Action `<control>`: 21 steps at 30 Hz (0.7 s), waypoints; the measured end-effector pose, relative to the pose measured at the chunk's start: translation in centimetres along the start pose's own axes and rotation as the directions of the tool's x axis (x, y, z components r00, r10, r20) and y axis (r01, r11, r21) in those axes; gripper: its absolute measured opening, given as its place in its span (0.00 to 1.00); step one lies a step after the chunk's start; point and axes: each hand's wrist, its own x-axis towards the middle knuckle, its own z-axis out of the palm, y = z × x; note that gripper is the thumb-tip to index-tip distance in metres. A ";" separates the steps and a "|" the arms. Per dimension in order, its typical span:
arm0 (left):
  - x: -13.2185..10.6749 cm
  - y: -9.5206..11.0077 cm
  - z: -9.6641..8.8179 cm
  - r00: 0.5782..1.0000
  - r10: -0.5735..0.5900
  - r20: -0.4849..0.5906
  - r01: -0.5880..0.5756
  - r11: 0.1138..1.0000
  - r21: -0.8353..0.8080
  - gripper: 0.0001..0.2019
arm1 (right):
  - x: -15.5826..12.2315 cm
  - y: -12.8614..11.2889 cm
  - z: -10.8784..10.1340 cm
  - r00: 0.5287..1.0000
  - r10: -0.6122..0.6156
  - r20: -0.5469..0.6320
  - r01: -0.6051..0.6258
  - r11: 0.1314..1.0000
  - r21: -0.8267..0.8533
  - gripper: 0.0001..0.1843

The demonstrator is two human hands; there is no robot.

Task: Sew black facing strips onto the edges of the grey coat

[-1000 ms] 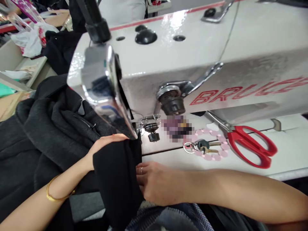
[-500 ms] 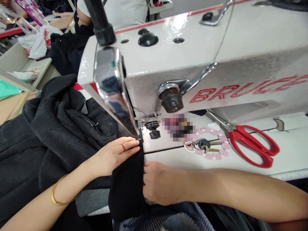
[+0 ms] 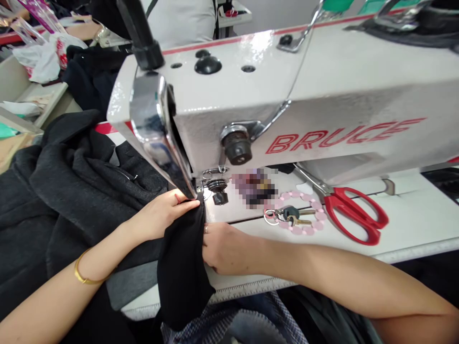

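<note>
A strip of black fabric (image 3: pixel 182 258) runs from my lap up to the needle area of a white sewing machine (image 3: pixel 287 105). My left hand (image 3: pixel 163 215) lies on the fabric's left side, fingers pressed together right at the machine's head. My right hand (image 3: pixel 224 248) grips the fabric's right edge on the table, fingers curled into the cloth. A dark grey garment (image 3: pixel 71 191) is heaped to the left of the machine. The needle itself is hidden behind the chrome face plate (image 3: pixel 154 124).
Red-handled scissors (image 3: pixel 353 215) and a bunch of keys on a pink bead ring (image 3: pixel 296 217) lie on the white table (image 3: pixel 412 224) under the machine's arm. More dark cloth (image 3: pixel 86 71), a white plastic bag (image 3: pixel 39 62) and another person's arm sit at the back left.
My left hand has slid forward to the needle area. My right hand has moved up the fabric's edge towards the machine. The view has shifted slightly.
</note>
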 end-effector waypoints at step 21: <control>-20.0 2.7 -7.2 0.285 -0.874 -0.393 0.955 0.223 0.197 0.34 | 8.8 -6.5 3.9 0.961 0.152 -0.230 -0.107 0.974 0.197 0.14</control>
